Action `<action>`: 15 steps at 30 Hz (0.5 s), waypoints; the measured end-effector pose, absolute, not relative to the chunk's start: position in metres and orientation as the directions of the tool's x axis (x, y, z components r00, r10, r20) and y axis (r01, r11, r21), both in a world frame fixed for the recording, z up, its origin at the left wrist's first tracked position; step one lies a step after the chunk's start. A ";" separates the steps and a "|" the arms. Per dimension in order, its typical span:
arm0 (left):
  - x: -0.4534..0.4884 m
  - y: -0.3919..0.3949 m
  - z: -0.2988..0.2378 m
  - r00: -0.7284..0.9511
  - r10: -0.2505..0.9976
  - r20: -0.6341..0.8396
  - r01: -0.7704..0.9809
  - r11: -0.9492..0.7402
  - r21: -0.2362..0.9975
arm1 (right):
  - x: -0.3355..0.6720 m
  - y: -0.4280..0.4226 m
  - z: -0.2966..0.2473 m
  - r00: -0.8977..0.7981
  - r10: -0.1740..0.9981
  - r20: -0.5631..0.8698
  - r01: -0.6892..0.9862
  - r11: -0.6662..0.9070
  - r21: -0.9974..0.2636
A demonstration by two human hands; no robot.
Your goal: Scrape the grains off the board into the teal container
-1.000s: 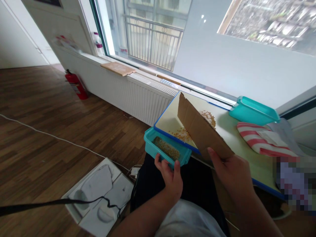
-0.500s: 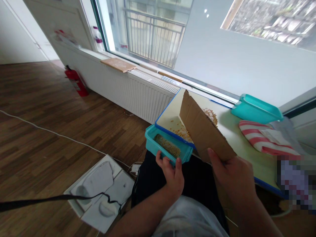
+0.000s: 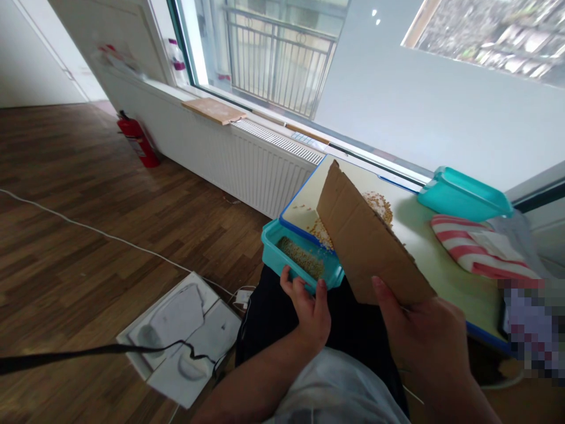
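Observation:
My left hand [image 3: 309, 315] grips the near side of a teal plastic container [image 3: 274, 257], held against the table's edge above my lap. Small greenish grains [image 3: 300, 257] lie in it, with a few yellow kernels at its far right. A brown cardboard piece [image 3: 368, 247] is pinched in my right hand [image 3: 426, 330], thumb on its face, and stands tilted on the tabletop. Yellow kernels [image 3: 320, 234] lie between the cardboard and the table's edge. Behind the cardboard sits a larger kernel pile [image 3: 379, 207], partly hidden.
The pale table [image 3: 424, 253] has a blue rim. On its right are a second teal container [image 3: 468, 197] and a red-and-white striped cloth [image 3: 468, 244]. A radiator [image 3: 269, 168] stands under the window. A white box [image 3: 180, 338] and a cable lie on the floor.
My right hand and the cardboard have shifted toward me and the table's edge. Kernels ahead of it are closer to the rim, and some spill into the container. My left hand stays nearly still.

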State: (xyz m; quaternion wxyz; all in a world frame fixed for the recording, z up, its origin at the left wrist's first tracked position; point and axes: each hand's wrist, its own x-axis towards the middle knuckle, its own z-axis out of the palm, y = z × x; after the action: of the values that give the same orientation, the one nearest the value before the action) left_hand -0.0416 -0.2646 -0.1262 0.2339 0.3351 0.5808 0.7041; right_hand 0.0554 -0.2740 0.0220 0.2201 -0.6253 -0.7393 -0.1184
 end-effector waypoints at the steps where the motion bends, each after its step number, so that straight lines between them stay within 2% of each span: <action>1: -0.042 -0.264 -0.125 -0.669 0.715 0.202 0.069 -0.210 0.975 | 0.057 -0.275 0.024 -0.101 0.877 0.470 0.982 0.164 -0.096; 4: -0.047 -0.262 -0.124 -0.678 0.711 0.186 0.081 -0.180 0.980 | 0.062 -0.267 0.036 -0.027 0.880 0.474 0.993 0.078 -0.089; 7: -0.055 -0.258 -0.125 -0.693 0.702 0.164 0.058 -0.172 0.983 | 0.064 -0.234 0.048 0.029 0.883 0.468 0.988 0.045 -0.147; 10: -0.060 -0.252 -0.128 -0.703 0.693 0.161 0.043 -0.184 0.982 | 0.058 -0.176 0.053 0.000 0.907 0.422 0.951 0.130 -0.280; 15: -0.064 -0.248 -0.130 -0.727 0.672 0.144 0.009 -0.200 0.980 | 0.037 -0.073 0.035 -0.233 0.920 0.314 0.769 0.372 -0.520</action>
State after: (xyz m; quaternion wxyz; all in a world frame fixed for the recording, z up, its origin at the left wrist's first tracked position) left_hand -0.0643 -0.2482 -0.1302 0.2307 0.2889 0.5889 0.7187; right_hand 0.0370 -0.0734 0.0354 0.2933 -0.5452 -0.7746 0.1290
